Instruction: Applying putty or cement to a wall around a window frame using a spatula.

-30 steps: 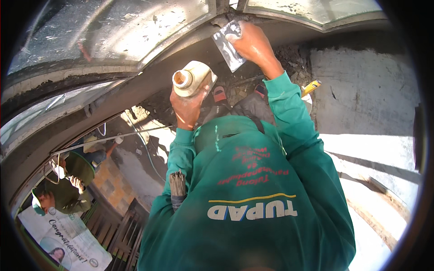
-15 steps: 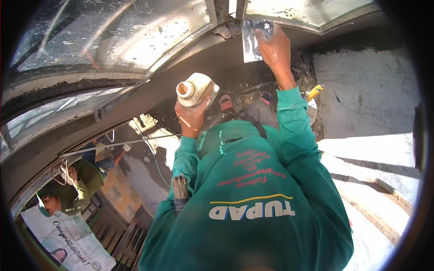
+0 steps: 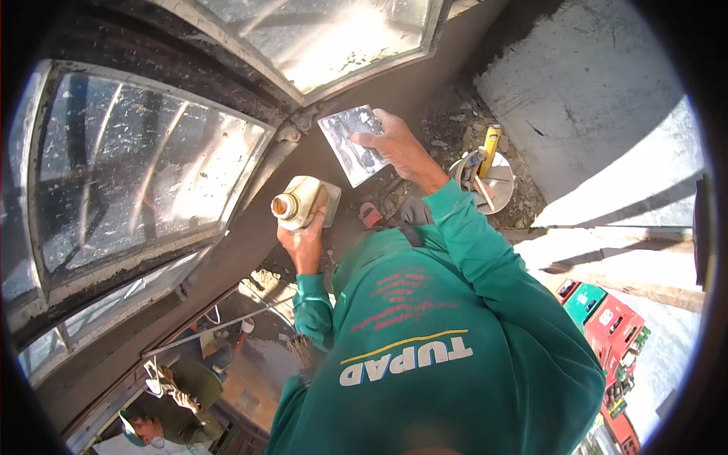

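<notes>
My left hand (image 3: 300, 244) is closed round a cream plastic jug (image 3: 307, 193) with an open neck, tilted toward the left. Up and to its right, my right hand (image 3: 406, 158) grips a square, flat plate (image 3: 345, 140) smeared grey and white, thumb over its face. The plate is near the corner of a weathered window frame (image 3: 303, 95). A bundle of thin bristles or sticks (image 3: 302, 353) sits by my left sleeve.
Dirty glass windows (image 3: 152, 167) line the upper left. A round container (image 3: 500, 193) holds tools, including a yellow one (image 3: 491, 142), among rubble by a grey wall (image 3: 569, 114). A co-worker in olive (image 3: 189, 394) is at lower left. Red and green objects (image 3: 614, 341) stand lower right.
The view has turned, bringing more windows and the red objects into view. My hands now appear lower in the picture, the right one further left, still holding plate and jug.
</notes>
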### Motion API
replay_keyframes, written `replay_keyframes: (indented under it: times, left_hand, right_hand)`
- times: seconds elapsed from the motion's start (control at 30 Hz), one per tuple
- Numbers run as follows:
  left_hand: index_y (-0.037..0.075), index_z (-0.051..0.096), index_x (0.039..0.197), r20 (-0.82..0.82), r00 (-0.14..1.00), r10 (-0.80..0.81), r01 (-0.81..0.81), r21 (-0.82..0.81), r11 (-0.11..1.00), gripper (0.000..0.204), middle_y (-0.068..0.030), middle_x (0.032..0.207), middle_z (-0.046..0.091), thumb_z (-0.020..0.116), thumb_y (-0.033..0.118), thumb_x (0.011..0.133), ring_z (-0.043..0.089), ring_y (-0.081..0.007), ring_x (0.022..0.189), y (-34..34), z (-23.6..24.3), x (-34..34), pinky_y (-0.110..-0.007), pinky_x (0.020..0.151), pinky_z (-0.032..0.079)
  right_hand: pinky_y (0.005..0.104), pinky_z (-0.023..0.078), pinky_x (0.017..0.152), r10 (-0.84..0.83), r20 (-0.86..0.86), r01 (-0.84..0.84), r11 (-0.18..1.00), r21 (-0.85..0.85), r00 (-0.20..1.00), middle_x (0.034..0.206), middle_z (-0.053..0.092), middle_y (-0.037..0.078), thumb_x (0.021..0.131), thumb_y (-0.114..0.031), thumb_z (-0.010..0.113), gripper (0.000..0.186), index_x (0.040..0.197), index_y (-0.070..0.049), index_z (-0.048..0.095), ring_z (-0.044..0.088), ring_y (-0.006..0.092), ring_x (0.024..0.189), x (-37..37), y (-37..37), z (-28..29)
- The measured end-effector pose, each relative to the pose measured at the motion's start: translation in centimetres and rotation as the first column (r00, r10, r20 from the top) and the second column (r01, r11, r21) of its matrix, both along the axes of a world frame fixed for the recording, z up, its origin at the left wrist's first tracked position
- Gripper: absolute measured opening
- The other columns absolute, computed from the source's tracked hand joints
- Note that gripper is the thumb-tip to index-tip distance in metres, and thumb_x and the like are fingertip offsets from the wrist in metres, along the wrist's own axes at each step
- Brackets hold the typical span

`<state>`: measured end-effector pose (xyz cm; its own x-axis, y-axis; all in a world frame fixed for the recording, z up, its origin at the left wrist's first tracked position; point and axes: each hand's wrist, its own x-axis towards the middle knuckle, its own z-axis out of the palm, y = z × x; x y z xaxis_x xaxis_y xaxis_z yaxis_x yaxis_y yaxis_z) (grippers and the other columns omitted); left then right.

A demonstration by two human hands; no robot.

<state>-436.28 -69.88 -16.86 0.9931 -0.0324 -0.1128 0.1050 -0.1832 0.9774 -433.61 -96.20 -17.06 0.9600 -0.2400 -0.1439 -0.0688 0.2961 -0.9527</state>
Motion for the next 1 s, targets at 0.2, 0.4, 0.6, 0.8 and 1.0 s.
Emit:
replay_keyframes:
  times: [0.2,0.4,0.6,0.8,1.0]
  left_hand:
    - [-0.006,0.067,0.122,0.108,0.988,-0.114,0.095,0.167,0.981,0.049,-0.0139,0.116,0.074,0.084,0.004,0.076,0.071,-0.0231,0.104,-5.3,0.8,0.2,-0.036,0.095,0.054]
    - [-0.004,0.067,0.119,0.015,0.98,-0.199,0.193,0.181,0.964,0.049,-0.0128,0.112,0.074,0.086,0.009,0.075,0.071,-0.0215,0.1,-12.5,0.8,1.5,-0.035,0.092,0.055]
    - [-0.004,0.067,0.12,-0.062,0.956,-0.286,0.291,0.295,0.91,0.048,-0.0119,0.114,0.074,0.086,0.01,0.078,0.072,-0.0205,0.101,-19.1,1.4,2.0,-0.035,0.091,0.055]
    - [-0.005,0.066,0.123,-0.202,0.953,-0.227,0.259,0.151,0.954,0.048,-0.0129,0.118,0.074,0.084,0.006,0.08,0.072,-0.0213,0.105,-24.3,3.6,1.7,-0.034,0.093,0.056]
    - [-0.006,0.067,0.126,-0.198,0.959,-0.205,0.236,0.152,0.96,0.051,-0.0133,0.118,0.074,0.084,0.007,0.079,0.072,-0.0222,0.105,-26.7,3.9,1.8,-0.035,0.095,0.056]
  right_hand:
    - [0.042,0.059,0.098,-0.171,-0.008,0.121,0.659,0.742,0.985,0.123,0.069,0.009,0.096,-0.007,0.069,0.042,0.135,-0.002,0.056,0.071,0.0215,0.108,-6.5,-10.6,3.2]
    - [0.033,0.057,0.086,-0.377,-0.029,0.362,0.863,0.353,0.926,0.115,0.069,0.007,0.097,-0.015,0.068,0.031,0.121,0.004,0.064,0.069,0.0155,0.097,-5.0,-23.7,2.9]
    - [0.0428,0.054,0.09,-0.644,0.143,0.561,0.511,-0.651,0.752,0.107,0.074,0.023,0.09,-0.028,0.071,0.042,0.113,0.007,0.063,0.072,0.034,0.098,2.3,-37.8,1.1]
    - [0.0455,0.055,0.089,-0.701,0.058,0.471,0.412,-0.78,0.71,0.102,0.075,0.023,0.09,-0.029,0.072,0.039,0.11,0.003,0.065,0.072,0.0408,0.096,8.0,-42.3,0.6]
    - [0.0485,0.054,0.093,-0.686,0.072,0.421,0.357,-0.834,0.724,0.101,0.073,0.029,0.089,-0.024,0.065,0.036,0.108,0.006,0.061,0.07,0.0467,0.101,10.4,-43.4,-1.0]
